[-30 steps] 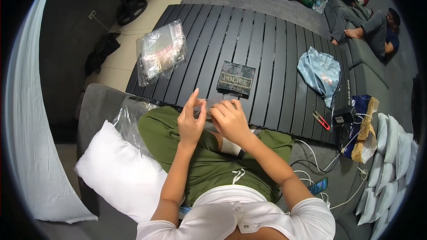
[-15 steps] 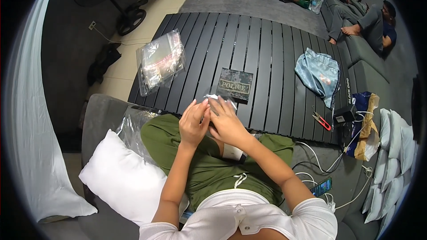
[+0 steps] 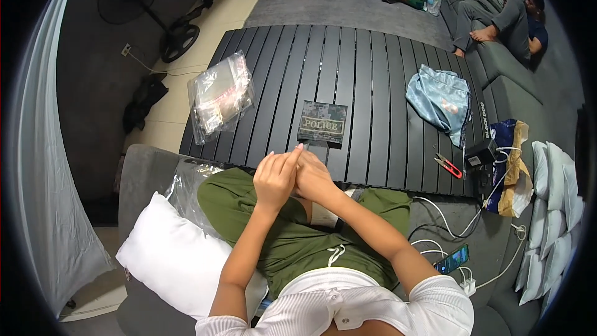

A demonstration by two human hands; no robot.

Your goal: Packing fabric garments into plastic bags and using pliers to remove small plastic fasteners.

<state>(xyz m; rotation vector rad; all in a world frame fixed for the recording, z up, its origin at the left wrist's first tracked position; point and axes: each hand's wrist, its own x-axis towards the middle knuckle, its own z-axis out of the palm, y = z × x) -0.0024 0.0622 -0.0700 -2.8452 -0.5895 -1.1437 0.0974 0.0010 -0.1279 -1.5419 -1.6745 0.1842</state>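
Observation:
My left hand [image 3: 274,180] and my right hand [image 3: 313,173] meet above the near edge of the black slatted table [image 3: 379,106]. Both have their fingers closed and pressed together; whatever lies between them is hidden. Just past my right fingers, a small dark see-through piece [image 3: 319,149] shows, and I cannot tell whether it is held. Beyond the fingertips, a camouflage patch [image 3: 322,122] with a lettered band lies flat on the slats, apart from both hands.
Clear plastic bags [image 3: 222,96] lie at the table's left. A light-blue satin pouch [image 3: 440,99], red-handled thread snips [image 3: 448,165] and a black box [image 3: 482,153] are at the right. A white pillow [image 3: 177,255], a phone [image 3: 452,259] and cables surround me. A person [image 3: 513,28] sits far right.
My hands have drawn closer together, the right turning inward with its fingers closing. White, clear material seen at the fingertips no longer shows. The view has shifted slightly.

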